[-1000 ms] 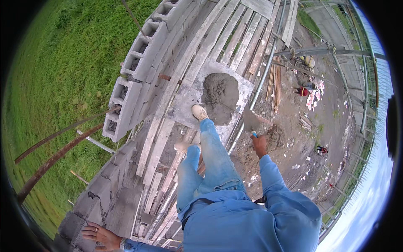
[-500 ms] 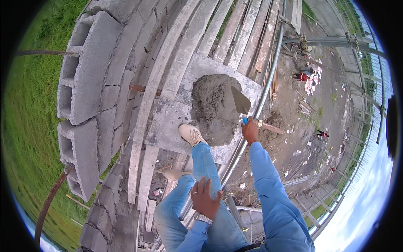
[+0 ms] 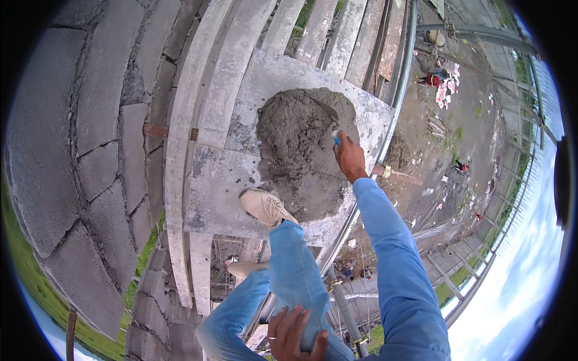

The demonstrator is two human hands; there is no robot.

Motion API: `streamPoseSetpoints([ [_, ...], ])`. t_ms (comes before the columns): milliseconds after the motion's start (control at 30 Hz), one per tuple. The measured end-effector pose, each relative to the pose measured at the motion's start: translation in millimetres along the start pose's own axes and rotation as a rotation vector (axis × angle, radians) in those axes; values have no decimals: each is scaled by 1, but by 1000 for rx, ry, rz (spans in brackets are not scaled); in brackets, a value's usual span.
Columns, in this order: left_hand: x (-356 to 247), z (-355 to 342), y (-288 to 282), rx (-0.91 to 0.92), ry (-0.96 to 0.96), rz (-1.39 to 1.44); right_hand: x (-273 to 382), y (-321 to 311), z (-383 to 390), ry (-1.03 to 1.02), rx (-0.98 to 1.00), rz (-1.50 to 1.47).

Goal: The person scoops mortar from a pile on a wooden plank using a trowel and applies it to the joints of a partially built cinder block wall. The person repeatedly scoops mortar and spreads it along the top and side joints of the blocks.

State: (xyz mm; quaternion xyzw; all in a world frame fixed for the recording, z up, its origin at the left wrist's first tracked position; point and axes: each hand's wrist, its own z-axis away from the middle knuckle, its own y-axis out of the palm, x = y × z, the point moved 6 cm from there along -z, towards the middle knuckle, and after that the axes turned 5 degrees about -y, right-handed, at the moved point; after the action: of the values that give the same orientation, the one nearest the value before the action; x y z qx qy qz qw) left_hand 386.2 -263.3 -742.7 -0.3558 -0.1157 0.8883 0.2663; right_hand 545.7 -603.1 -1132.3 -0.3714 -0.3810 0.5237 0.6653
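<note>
My right hand is closed round the blue handle of a pointing trowel, whose blade is pressed edge-on into the top right of a heap of wet grey mortar. Part of the blade is hidden in the mortar. The heap lies on a pale, stained board. With its fingers spread, my left hand rests on my thigh and holds nothing. My shoe stands on the board, against the heap's lower left side.
On the left rises a concrete block wall with mortar joints. Worn scaffold planks lie with gaps between them. A metal pipe runs along the right edge, above a drop to littered ground where people stand far below.
My right hand has moved up and left, bringing the trowel from above the heap's right side into the mortar. The left hand has slid lower in view. My view has shifted closer to the wall.
</note>
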Motion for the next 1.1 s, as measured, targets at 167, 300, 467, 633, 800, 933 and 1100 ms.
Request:
streamPoseSetpoints([
  [167,-4,1,-11,-7,-23,51,-11,-30,70,-22,53,79],
  [300,7,1,-5,29,-73,-3,-60,-10,111,333,16,-131],
  [467,9,1,-5,-32,-30,-1,-38,86,82,270,-46,-474],
  [633,1,-3,-7,-56,10,-6,37,126,57,546,175,-1332],
  [800,15,8,-8,-62,55,-27,74,49,88,556,243,-1525],
  [933,38,27,-10,-102,-20,138,91,-48,127,497,250,-1384],
  [1100,85,66,-34,-223,-80,218,112,-218,186,297,278,-1131],
])
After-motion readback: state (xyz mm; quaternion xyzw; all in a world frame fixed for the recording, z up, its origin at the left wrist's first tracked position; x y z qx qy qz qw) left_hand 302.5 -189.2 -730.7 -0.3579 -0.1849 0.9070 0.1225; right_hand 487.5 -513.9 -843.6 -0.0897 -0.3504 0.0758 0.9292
